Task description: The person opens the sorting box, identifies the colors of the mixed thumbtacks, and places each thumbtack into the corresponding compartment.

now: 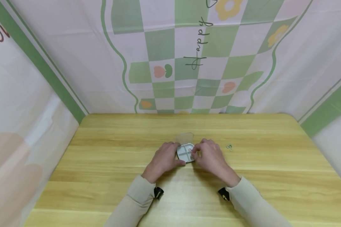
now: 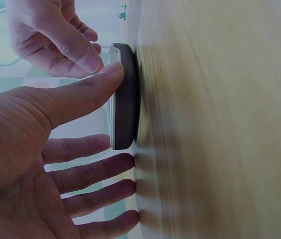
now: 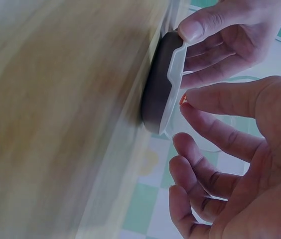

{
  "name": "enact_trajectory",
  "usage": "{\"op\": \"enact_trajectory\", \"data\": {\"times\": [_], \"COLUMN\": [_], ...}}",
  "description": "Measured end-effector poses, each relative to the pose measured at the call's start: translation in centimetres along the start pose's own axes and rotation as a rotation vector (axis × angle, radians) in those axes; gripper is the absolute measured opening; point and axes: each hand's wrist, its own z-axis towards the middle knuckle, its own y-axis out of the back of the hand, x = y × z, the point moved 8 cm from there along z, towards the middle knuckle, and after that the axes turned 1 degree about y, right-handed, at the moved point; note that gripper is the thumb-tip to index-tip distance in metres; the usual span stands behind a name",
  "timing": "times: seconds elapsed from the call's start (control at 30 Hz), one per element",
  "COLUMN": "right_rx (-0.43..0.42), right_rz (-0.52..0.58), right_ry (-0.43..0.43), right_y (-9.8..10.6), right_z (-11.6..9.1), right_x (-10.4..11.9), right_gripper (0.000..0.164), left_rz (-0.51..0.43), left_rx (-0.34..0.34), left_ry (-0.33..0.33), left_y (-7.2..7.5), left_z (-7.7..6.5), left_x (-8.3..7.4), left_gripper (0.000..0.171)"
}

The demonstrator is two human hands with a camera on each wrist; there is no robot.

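A small pill-box-like case [image 1: 183, 155] with a white inside split into compartments and a dark outer shell [image 2: 126, 99] lies on the table. Its see-through lid [image 1: 185, 137] is swung back, away from the person. My left hand [image 1: 165, 156] holds the case from the left, thumb on the near edge and index finger at the far side. Over the right compartments, my right hand [image 1: 211, 156] pinches a tiny red-orange piece [image 3: 183, 99] between thumb and index finger; its exact kind I cannot tell. The other right fingers curl loosely. A small ring-shaped item [image 1: 190, 149] shows in the far right compartment.
To the right of the right hand, several tiny greenish ring-like pieces [image 1: 229, 146] lie on the wooden table [image 1: 116, 148]. Behind it hangs a checkered cloth [image 1: 184, 72], with more cloth at both sides. A dark wrist device [image 1: 158, 193] sits at each cuff.
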Motion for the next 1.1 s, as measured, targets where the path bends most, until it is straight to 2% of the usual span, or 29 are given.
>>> {"op": "enact_trajectory", "data": {"times": [0.63,1.1], "right_rx": [0.023,0.007], "right_rz": [0.010,0.020], "right_ry": [-0.011,-0.030], "right_y": [-0.02,0.61], "right_z": [-0.19,-0.42], "right_x": [-0.02,-0.63], "right_gripper": [0.004,0.004], "left_rz": [0.000,-0.002], "left_rx": [-0.002,0.000], "left_ry": [0.001,0.011], "left_y": [0.02,-0.03], "left_z": [-0.03,-0.14], "left_x": [-0.11,0.01], "left_gripper": [0.061,0.065]}}
